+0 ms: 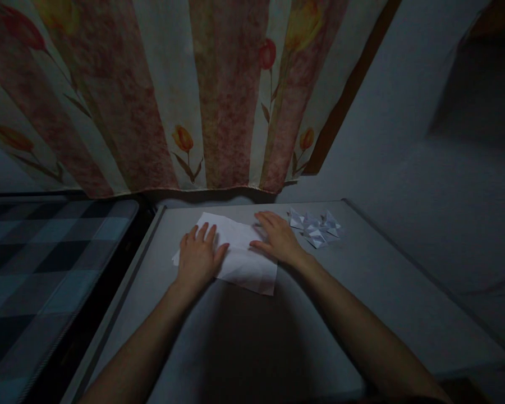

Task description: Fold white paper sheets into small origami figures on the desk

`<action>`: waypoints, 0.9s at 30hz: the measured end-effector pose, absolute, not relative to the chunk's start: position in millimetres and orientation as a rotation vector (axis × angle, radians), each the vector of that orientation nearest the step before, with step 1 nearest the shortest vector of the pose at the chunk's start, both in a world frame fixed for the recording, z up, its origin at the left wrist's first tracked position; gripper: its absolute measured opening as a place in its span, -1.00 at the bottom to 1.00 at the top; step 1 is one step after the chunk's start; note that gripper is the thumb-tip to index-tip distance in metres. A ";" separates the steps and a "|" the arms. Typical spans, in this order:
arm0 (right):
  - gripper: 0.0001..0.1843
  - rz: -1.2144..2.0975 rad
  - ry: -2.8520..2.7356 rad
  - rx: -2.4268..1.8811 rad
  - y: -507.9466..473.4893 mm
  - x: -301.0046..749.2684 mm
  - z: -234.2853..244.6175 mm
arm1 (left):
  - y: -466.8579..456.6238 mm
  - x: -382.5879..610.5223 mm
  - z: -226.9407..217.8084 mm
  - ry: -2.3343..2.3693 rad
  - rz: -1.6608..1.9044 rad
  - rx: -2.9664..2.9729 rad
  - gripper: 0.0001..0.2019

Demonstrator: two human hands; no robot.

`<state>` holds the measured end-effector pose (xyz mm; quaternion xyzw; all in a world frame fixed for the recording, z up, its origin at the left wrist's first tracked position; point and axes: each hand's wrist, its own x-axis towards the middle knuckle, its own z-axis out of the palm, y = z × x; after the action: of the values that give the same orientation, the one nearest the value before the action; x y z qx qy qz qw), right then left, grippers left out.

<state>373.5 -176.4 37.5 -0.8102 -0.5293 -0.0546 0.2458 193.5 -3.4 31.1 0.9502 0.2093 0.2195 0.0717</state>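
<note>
A white sheet of paper (242,261) lies on the grey table (362,292) near its far edge. My left hand (198,256) rests flat on the sheet's left part, fingers stretched out. My right hand (276,236) presses flat on the sheet's right edge, fingers spread and pointing left. Neither hand grips anything. A small pile of folded white paper pieces (315,227) sits just right of my right hand, apart from it.
A flowered curtain (185,95) hangs behind the table's far edge. A checkered mattress or cloth (33,258) lies to the left, across a dark gap. A plain wall (425,140) stands on the right. The room is dim.
</note>
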 end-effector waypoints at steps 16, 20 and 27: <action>0.01 0.366 -2.066 -2.202 -187.7 304.8 10.2 | 72.8 213.1 -15.7 0.576 0.104 2.930 -0.24; -0.07 0.412 -2.183 -1.955 -200.8 265.0 22.5 | 100.6 211.4 -17.4 0.552 0.079 2.983 -0.28; -0.13 0.369 -2.309 -1.773 -210.5 219.5 20.8 | 143.3 218.1 -18.4 0.563 -0.001 3.021 -0.33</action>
<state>219.5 -210.5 20.8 -0.6008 -0.7828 0.1250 0.1033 218.1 143.3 -18.4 0.9825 0.1832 -0.0002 0.0342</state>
